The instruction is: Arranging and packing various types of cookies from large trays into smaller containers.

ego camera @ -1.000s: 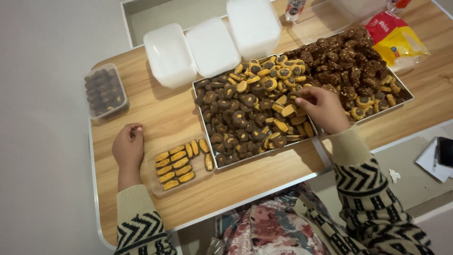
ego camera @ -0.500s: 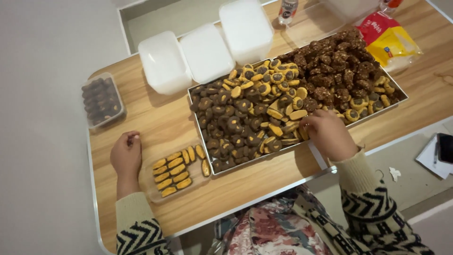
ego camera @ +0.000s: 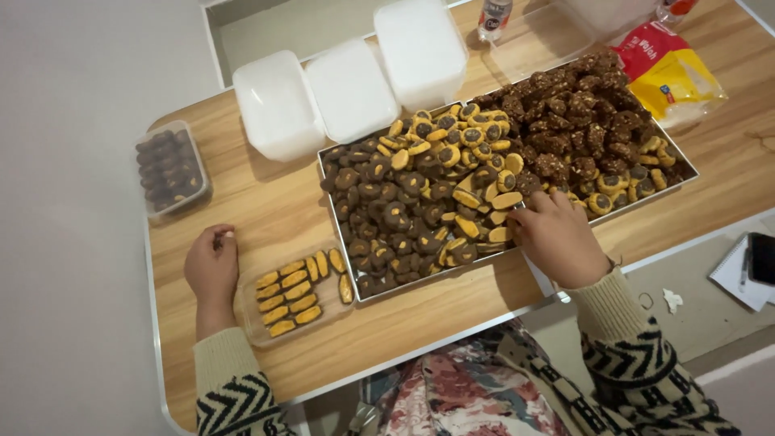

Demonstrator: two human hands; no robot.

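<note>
— So, what is the right hand (ego camera: 557, 242) doing?

— It rests at the near edge of the big metal tray (ego camera: 355, 278), fingers curled down among the cookies (ego camera: 420, 202). The fingertips are buried in the orange-topped ones, so I cannot tell whether the grip has closed on one or is only touching them.

— And the left hand (ego camera: 211, 270)?

— It lies on the desk (ego camera: 266, 202), loosely curled, its side just against the small clear box (ego camera: 295, 295). Something small and dark shows between thumb and finger, but it is too tiny to name.

— What is in that box?

— Neat rows of orange cookies, with a few more standing on edge along the right side. The box sits just left of the tray's near corner.

— How is the tray filled?

— Dark round cookies on the left, orange-topped ones in the middle, and a heap of rough chocolate clusters (ego camera: 573, 121) on the right.

— Anything else about?

— Three white lidded tubs (ego camera: 347, 89) behind the tray, a clear box of dark cookies (ego camera: 169, 169) at the far left corner, and a red and yellow bag (ego camera: 674, 73) at the far right.
</note>
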